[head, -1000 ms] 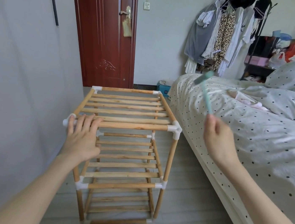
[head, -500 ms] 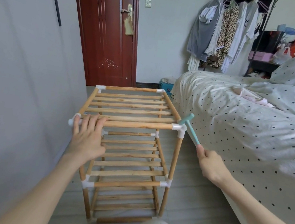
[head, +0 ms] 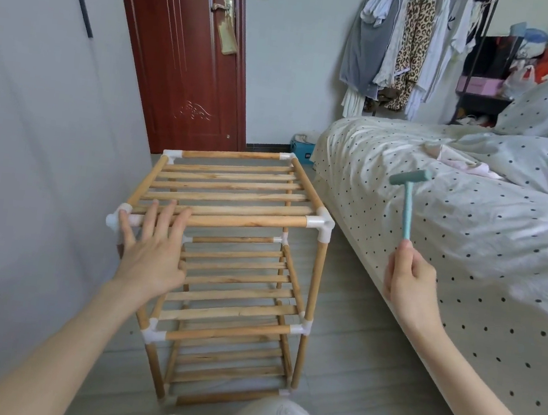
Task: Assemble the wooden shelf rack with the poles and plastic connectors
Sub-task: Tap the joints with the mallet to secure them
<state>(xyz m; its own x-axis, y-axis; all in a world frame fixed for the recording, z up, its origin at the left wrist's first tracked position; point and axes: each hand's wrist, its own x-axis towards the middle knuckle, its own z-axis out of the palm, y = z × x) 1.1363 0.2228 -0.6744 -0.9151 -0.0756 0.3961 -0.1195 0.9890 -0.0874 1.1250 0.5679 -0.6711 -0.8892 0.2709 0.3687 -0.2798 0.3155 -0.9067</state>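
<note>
Rack (head: 223, 270) stands upright betw. wall & bed. Left hand (head: 153, 247), fingers straight, presses the front top pole at 9 o'clock. Right hand (head: 408, 282) grips the mallet (head: 407, 203), raised at 3. Aim square on the near-right connector (head: 320, 225); short taps, keep bracing.

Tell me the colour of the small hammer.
Pale teal, head and handle alike; the hammer shows in the head view, held by the right hand.

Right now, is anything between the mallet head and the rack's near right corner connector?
Nothing visible. The mallet, gripped by the right hand, is raised right of the white corner connector; only open air lies between. The left hand rests far left.
</note>
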